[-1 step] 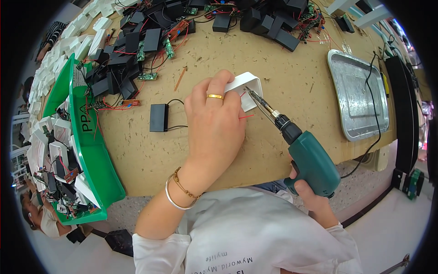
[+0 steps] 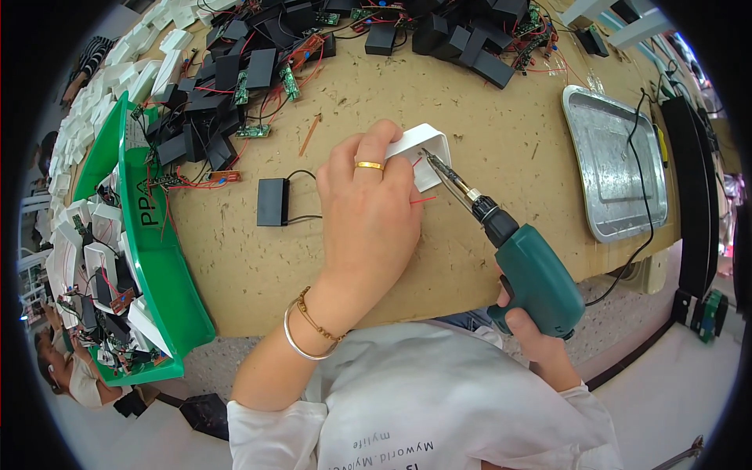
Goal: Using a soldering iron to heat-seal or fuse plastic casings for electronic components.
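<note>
While pressed flat over a white plastic casing near the middle of the chipboard table, left hand held it down, fingers wrapped on its near edge, a gold ring showing. Right hand gripped tight around the handle of a green electric screwdriver, bit tip set into the casing's open face. Lay just left of the hand: a small black box with black leads. Stood well apart at right: a metal tray. Sat along the left edge: a green bin of parts.
</note>
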`<control>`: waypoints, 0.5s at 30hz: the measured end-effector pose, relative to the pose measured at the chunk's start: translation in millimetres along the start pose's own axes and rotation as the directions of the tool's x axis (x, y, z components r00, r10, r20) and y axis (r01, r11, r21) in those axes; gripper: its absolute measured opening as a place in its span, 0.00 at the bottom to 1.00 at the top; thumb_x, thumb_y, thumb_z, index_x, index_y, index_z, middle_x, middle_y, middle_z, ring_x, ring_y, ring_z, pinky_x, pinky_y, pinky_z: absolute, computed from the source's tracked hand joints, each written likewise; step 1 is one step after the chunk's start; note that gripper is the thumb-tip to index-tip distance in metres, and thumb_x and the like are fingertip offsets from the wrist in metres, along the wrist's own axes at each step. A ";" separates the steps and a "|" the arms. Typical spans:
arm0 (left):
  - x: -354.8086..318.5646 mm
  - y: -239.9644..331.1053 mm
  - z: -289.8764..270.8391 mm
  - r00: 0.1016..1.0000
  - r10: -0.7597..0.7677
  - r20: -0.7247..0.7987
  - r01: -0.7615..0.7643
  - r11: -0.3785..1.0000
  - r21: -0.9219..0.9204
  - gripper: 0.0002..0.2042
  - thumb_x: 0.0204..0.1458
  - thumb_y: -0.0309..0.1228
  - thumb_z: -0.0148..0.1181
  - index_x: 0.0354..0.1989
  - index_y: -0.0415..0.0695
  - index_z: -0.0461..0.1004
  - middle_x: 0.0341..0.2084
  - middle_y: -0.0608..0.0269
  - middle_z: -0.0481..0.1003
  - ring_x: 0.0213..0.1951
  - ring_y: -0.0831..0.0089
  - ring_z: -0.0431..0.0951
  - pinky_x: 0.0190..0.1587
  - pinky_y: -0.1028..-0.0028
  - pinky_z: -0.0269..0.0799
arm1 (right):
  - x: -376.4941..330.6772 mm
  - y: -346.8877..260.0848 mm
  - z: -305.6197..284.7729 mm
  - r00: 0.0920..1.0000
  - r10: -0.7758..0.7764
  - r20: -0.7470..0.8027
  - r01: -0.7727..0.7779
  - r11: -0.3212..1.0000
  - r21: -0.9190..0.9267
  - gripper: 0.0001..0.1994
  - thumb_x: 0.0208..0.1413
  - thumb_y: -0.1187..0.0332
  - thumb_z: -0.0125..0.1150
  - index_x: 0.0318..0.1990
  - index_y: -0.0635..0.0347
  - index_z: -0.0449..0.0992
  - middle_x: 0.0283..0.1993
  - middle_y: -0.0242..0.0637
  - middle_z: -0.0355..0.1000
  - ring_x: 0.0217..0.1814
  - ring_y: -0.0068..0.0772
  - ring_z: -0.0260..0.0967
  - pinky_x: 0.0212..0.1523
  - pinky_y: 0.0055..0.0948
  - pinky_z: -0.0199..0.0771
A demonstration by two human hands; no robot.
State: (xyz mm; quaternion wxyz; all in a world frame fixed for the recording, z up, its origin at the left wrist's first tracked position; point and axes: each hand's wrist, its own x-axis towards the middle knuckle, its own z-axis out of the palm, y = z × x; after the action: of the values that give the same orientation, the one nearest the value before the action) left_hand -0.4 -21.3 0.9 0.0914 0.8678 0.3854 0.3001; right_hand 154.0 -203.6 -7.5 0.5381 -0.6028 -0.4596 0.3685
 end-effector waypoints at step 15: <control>-0.5 0.4 -0.5 1.000 0.001 0.014 -0.002 0.999 0.038 0.10 0.36 0.25 0.64 0.28 0.37 0.72 0.48 0.61 0.65 0.47 0.58 0.65 0.45 0.60 0.61 | 2.5 -4.2 -0.5 0.998 0.049 0.044 -0.046 0.997 -0.054 0.24 0.47 0.68 0.66 0.50 0.70 0.68 0.29 0.33 0.70 0.27 0.20 0.67 0.28 0.20 0.67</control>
State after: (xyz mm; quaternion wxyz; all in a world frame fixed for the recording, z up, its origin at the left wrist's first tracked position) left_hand -0.7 -22.0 1.3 0.0774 0.8718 0.3897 0.2865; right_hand 154.6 -201.4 -3.1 0.5025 -0.6192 -0.4668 0.3824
